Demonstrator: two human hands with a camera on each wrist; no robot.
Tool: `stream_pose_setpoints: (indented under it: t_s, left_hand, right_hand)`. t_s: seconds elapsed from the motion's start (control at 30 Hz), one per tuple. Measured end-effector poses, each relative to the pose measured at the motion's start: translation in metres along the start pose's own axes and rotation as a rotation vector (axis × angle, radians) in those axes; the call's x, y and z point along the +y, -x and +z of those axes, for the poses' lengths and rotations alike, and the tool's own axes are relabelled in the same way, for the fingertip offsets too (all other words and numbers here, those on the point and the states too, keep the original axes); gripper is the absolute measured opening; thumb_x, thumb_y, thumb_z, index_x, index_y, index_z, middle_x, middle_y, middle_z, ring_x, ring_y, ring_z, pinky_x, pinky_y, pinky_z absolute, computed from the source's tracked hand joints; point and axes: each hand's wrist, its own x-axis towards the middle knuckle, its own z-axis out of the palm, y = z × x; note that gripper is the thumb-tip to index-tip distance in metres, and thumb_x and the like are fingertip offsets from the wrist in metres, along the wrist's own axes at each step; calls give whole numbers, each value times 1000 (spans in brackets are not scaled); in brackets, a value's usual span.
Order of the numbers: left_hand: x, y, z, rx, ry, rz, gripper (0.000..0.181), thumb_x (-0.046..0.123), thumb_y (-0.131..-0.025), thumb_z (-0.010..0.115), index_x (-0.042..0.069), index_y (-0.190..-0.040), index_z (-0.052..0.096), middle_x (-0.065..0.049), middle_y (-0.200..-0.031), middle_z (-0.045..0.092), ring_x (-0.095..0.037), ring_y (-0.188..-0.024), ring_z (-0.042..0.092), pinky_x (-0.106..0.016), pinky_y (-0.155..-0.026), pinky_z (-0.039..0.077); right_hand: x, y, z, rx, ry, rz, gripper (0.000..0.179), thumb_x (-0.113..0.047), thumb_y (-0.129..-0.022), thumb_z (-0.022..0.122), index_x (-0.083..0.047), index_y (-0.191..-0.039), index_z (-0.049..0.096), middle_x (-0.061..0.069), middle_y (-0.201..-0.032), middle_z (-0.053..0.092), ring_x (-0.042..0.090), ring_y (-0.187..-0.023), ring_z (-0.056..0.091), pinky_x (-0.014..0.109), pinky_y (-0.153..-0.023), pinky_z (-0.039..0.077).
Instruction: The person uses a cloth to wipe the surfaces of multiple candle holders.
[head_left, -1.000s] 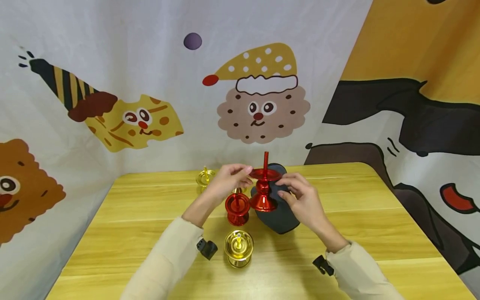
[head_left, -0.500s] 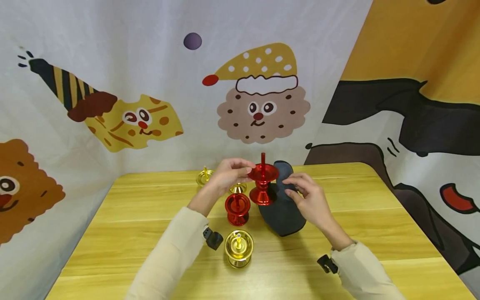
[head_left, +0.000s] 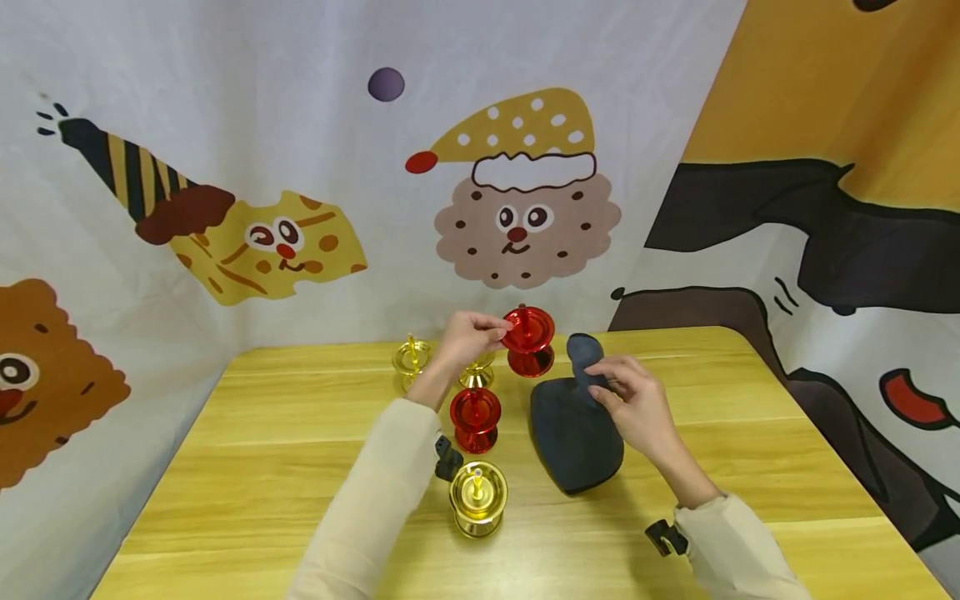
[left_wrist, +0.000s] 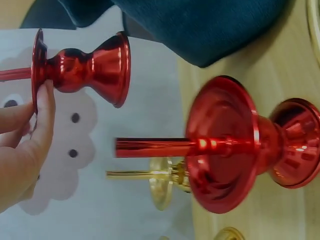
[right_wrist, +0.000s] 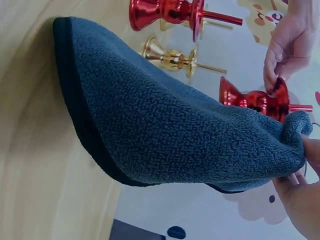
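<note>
Left hand (head_left: 467,343) pinched far red candlestick (head_left: 531,363) by its rim; right hand (head_left: 639,405) pinched blue cloth (head_left: 576,437), right.

Wooden table (head_left: 300,417) bears a red candlestick (head_left: 476,437) and apparently three gold candlesticks (head_left: 478,507).

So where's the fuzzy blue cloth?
In the head view, the blue cloth is pinched in the right hand, just below and right of the red holder pinched by the left hand.

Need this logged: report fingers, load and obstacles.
Left fingers pinch red candlestick. Right fingers grip dark blue cloth. Possible obstacle: second red candlestick, upright, left of the cloth.
</note>
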Motion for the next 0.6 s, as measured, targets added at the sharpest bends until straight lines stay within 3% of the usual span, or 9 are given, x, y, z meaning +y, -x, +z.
stream_pose_setpoints:
  t_s: [0.23, 0.43, 0.6]
  left_hand:
    - [-13, -7, 7, -6, -32, -55, 19, -7, -89, 51, -11, -102, 64, -22, -111, 58, -25, -86, 63, -28, -77, 53]
    - [-23, -10, 8, -81, -110, -88, 21, -8, -89, 50, -12, -106, 62, -23, -119, 53, -29, -95, 61, -32, -83, 51]
    - [-29, -12, 7, -127, -124, -121, 22, -6, -89, 51, -12, -108, 61, -22, -122, 51, -29, -98, 60, -32, -83, 51]
  right_hand:
    - [10, 9, -1, 6, 48, 30, 23, 15, -74, 66, 3, -94, 67, 12, -98, 57, 15, -85, 55, 8, -71, 47]
    - [16, 14, 0, -1, 85, 42, 24, 14, -74, 67, 2, -94, 67, 10, -95, 58, 21, -84, 57, 9, -69, 47]
    - [18, 15, 0, -5, 87, 49, 23, 14, -74, 67, 2, -94, 67, 10, -96, 59, 23, -86, 57, 9, -71, 47]
